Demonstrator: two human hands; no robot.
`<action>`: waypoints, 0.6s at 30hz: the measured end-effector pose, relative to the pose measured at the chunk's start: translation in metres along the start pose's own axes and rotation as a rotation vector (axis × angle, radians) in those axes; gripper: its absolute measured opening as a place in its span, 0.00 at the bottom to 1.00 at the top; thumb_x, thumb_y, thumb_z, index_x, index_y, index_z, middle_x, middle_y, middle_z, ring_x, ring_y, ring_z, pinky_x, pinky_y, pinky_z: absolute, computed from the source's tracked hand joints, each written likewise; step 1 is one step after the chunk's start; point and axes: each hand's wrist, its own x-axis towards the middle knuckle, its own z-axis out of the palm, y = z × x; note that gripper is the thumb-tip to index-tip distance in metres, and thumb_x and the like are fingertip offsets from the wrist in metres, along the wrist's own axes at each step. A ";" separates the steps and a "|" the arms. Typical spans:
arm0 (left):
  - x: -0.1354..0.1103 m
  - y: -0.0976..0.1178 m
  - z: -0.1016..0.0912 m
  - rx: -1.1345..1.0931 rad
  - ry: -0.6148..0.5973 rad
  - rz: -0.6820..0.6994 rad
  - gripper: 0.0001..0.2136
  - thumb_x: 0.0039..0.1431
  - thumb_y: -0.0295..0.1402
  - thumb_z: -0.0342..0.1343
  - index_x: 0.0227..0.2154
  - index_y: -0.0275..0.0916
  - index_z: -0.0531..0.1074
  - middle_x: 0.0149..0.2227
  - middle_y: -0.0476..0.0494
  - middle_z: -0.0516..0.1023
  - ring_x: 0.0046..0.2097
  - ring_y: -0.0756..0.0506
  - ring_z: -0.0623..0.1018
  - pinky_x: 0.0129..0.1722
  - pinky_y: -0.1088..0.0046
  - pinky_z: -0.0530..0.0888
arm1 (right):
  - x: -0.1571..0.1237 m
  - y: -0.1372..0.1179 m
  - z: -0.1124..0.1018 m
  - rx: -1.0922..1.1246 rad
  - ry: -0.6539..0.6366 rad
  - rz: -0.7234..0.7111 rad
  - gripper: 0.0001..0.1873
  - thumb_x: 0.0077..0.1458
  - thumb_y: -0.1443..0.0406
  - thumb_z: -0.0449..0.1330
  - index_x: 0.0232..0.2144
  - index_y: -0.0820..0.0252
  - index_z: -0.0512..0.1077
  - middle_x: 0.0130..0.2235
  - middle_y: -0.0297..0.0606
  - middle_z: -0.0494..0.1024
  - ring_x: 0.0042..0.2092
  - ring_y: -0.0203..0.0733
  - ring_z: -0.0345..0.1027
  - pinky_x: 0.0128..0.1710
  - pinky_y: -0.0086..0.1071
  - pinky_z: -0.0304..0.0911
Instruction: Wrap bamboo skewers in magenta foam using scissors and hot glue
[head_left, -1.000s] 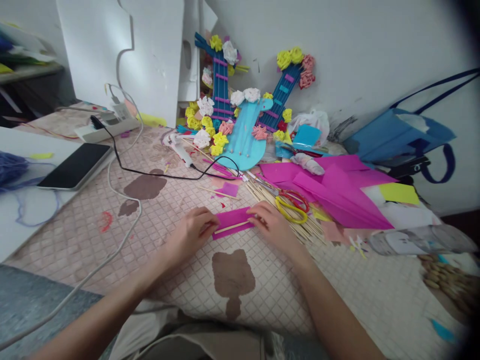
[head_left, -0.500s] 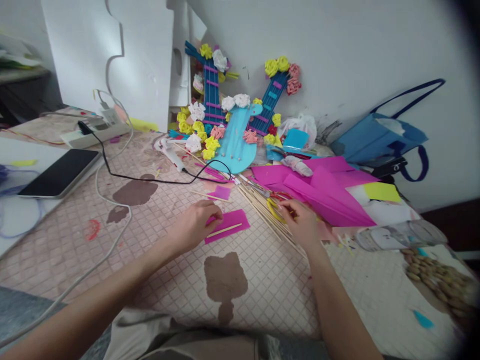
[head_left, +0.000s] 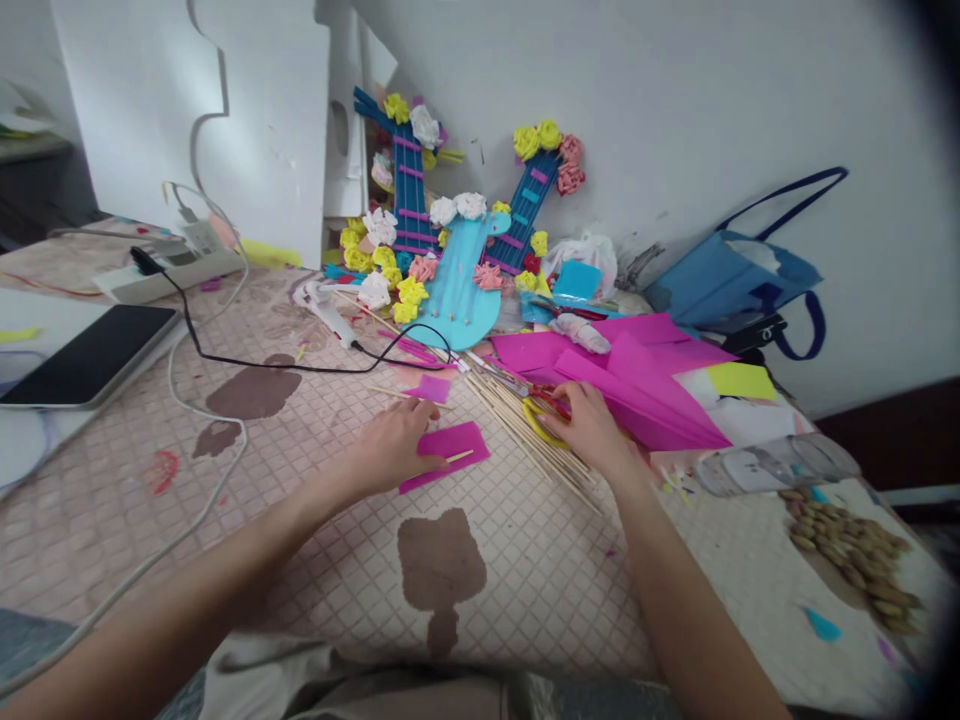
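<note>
My left hand [head_left: 394, 445] lies on a small magenta paper strip [head_left: 454, 448] with a thin wooden stick [head_left: 459, 457] across it, fingers pressing the paper's left end to the table. My right hand [head_left: 589, 428] rests on the yellow-and-red scissors [head_left: 541, 412], fingers curled over the handles beside a pile of bamboo skewers [head_left: 536, 445]. Whether it has gripped the scissors is unclear.
Magenta paper sheets [head_left: 637, 375] and a yellow sheet [head_left: 739, 380] lie right of the scissors. Paper-flower guitars [head_left: 457, 260] lean on the wall. A phone [head_left: 86, 355], power strip [head_left: 161, 270], black cable [head_left: 300, 365], glue gun [head_left: 330, 310], blue bag [head_left: 731, 285] and plastic bottle [head_left: 772, 465] surround the work spot.
My right hand left the magenta strip and moved right onto the scissors. My left hand stayed on the strip, now covering more of it and the stick.
</note>
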 end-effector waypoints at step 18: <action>0.008 0.003 0.009 0.034 -0.123 0.053 0.06 0.54 0.33 0.52 0.24 0.39 0.68 0.27 0.48 0.73 0.30 0.47 0.72 0.29 0.73 0.62 | -0.013 0.002 0.002 0.096 0.087 0.052 0.12 0.56 0.61 0.57 0.42 0.57 0.68 0.42 0.42 0.72 0.44 0.47 0.68 0.44 0.42 0.64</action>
